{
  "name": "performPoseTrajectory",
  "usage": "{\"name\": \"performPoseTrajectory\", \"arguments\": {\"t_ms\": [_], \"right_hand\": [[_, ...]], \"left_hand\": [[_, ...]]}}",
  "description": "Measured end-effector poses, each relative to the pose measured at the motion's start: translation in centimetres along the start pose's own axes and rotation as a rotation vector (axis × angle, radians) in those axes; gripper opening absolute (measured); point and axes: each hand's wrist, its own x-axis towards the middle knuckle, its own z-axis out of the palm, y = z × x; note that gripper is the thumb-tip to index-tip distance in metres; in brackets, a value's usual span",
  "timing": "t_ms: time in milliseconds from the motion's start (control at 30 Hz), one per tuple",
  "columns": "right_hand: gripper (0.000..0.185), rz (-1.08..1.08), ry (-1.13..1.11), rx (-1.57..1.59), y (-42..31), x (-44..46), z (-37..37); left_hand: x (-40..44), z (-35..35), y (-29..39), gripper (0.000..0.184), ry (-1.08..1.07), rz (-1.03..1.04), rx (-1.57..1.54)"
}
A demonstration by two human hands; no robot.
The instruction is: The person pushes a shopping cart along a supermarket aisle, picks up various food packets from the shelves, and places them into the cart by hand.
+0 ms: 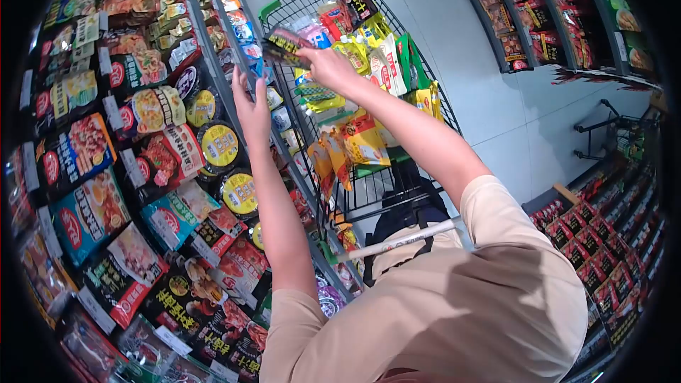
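My right hand (pixel 328 67) grips a dark seasoning-like packet (pixel 285 44) with yellow and reddish print, held over the far left side of the shopping cart (pixel 454 122). What exactly the packet contains cannot be read. Close by on the left, my left hand (pixel 252 108) is up beside the shelf edge, fingers stretched and thumb apart, with nothing in it. Inside the cart lie several bagged goods: a black packet (pixel 360 1) at the far end, yellow pouches (pixel 352 55), a green bag (pixel 409 62) and an orange-yellow bag (pixel 366 140).
Shelves on my left carry rows of food packets (pixel 79 147) and round tubs with yellow lids (pixel 219 145). Another shelf unit (pixel 533 10) stands across the tiled floor (pixel 489 117). The cart's handle (pixel 397 242) is against my front. Red packets (pixel 592 241) fill a display at lower right.
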Motion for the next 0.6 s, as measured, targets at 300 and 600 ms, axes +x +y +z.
{"name": "performPoseTrajectory", "arguments": {"t_ms": [300,600], "right_hand": [[0.029,0.451,0.165,0.210,11.8,9.7,3.8],[0.021,0.962,0.371,0.464,20.7,12.5,1.6]], "left_hand": [[-8.9,3.6,-18.5,0.080,-0.201,-0.590,-0.043],[-9.9,6.6,-16.9,0.029,0.030,-0.703,0.151]]}}
